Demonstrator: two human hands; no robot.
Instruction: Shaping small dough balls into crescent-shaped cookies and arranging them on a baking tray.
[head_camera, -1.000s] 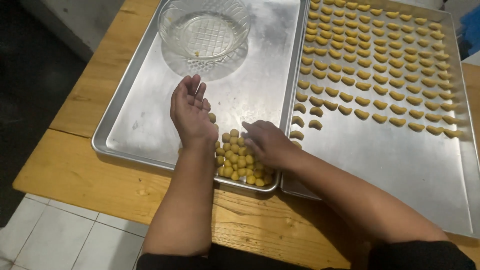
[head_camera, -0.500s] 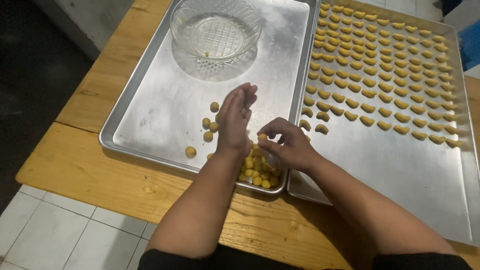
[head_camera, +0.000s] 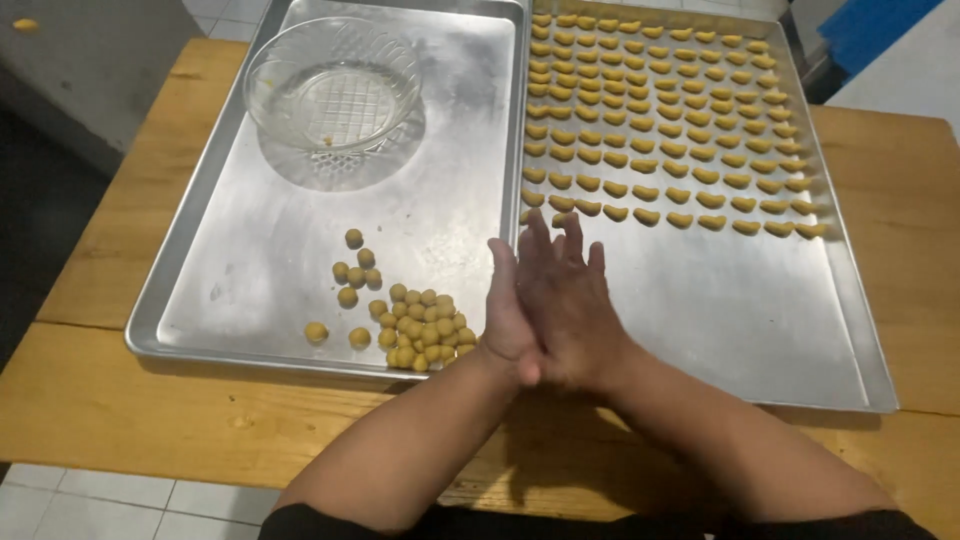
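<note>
My left hand (head_camera: 503, 318) and my right hand (head_camera: 578, 300) are pressed flat together, palm to palm, fingers straight and pointing away from me. They hover over the seam between two metal trays. Whatever lies between the palms is hidden. Just left of my left hand, a pile of small yellow dough balls (head_camera: 422, 332) sits in the near right corner of the left tray (head_camera: 250, 280). A few loose balls lie beside the pile. The right tray (head_camera: 740, 320) holds several rows of yellow crescent-shaped pieces (head_camera: 660, 130) across its far half.
An empty clear glass bowl (head_camera: 330, 92) stands at the far end of the left tray. Both trays rest on a wooden table (head_camera: 110, 400). White floor tiles (head_camera: 80, 500) show below the near edge. A blue object (head_camera: 870, 30) is at the far right.
My hands left the dough pile and came together palm to palm over the tray seam. Several balls now lie scattered left of the pile.
</note>
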